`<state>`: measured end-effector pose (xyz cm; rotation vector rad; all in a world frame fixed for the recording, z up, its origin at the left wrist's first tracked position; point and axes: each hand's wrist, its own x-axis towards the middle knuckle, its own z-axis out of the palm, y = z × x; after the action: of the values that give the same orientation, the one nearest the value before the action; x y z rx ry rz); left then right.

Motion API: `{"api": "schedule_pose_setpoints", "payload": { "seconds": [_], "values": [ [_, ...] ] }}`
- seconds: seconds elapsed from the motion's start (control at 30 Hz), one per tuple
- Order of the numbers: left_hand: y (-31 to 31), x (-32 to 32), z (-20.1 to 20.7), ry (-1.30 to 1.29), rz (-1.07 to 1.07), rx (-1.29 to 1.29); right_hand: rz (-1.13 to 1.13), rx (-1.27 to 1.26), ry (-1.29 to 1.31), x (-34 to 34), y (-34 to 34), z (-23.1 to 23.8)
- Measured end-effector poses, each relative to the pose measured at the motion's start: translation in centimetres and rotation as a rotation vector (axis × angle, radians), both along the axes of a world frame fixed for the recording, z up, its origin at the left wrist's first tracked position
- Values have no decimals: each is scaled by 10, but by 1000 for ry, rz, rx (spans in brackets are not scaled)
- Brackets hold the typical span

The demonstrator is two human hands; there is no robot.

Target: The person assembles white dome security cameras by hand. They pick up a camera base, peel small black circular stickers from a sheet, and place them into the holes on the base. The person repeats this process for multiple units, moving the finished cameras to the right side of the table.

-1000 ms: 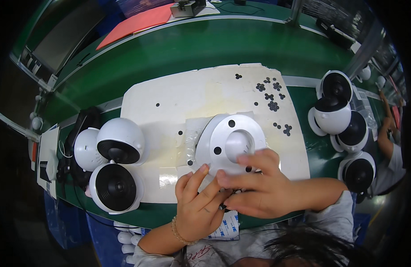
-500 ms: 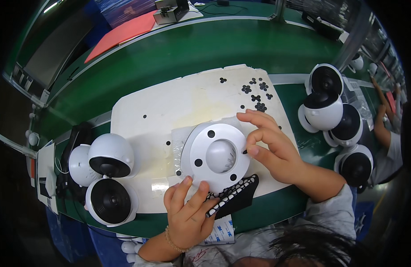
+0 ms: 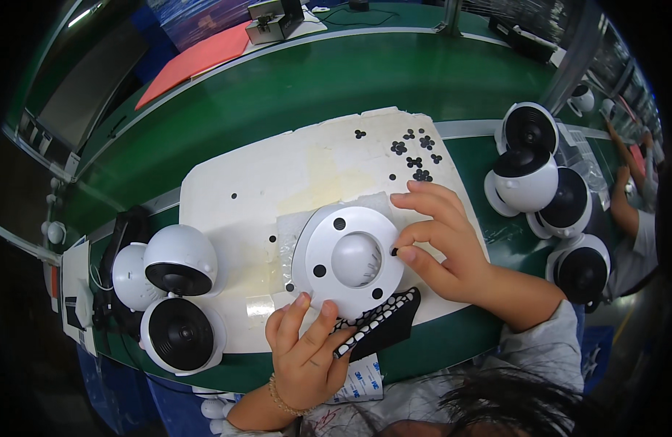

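Observation:
A white round camera-like housing [image 3: 356,260] lies base up, its ring around a domed hollow. Three black round pads sit on the ring. My right hand [image 3: 452,255] pinches a small black pad [image 3: 395,252] between thumb and forefinger, right at the ring's right side; whether the pad touches the ring I cannot tell. At the lower rim, my left hand [image 3: 303,357] rests its fingertips on the housing. Its thumb side grips a folded black sheet [image 3: 383,331] with rows of white spots, pressed close under the housing.
The housing sits on translucent padding [image 3: 286,251] over a cream board [image 3: 234,167], with loose black pads [image 3: 422,175] at its upper right. Finished-looking white housings with black faces stand left [image 3: 181,335] and right [image 3: 527,182]. A printed white-and-blue sheet [image 3: 363,380] lies at the front edge.
My right hand has moved slightly left and down, bringing the pinched pad against or very near the ring's edge. The left hand keeps its place on the rim; the whole view has shifted slightly.

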<state>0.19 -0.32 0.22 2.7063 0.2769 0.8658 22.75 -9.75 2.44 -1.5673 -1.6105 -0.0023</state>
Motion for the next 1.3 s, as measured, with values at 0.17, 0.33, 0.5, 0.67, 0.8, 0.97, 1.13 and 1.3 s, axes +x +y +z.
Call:
{"api": "schedule_pose_setpoints", "payload": {
  "seconds": [0.17, 0.33, 0.5, 0.67, 0.8, 0.97, 1.13, 1.3],
  "values": [
    [-2, 1, 0, -16, 9, -20, 12, 7, 151, -4, 5, -3],
    [-1, 0, -1, -18, 9, -19, 24, 3, 170, -4, 5, -1],
    [0, 0, -2, -8, 9, 11, 64, -37, 258, -2, 4, -2],
    [0, 0, -2, -14, 4, 6, 148, -101, 472, -2, 4, -4],
    [1, 0, -3, -20, 0, 9, 133, -96, 349, 1, 4, -3],
    [1, 0, -3, -27, 1, 4, 137, -100, 339, 1, 5, 0],
    [0, 0, -2, -23, 2, -12, 111, -88, 280, 0, 5, 1],
    [0, 0, -2, -16, 8, 0, 59, -59, 166, -1, 5, 1]
  ]
}}
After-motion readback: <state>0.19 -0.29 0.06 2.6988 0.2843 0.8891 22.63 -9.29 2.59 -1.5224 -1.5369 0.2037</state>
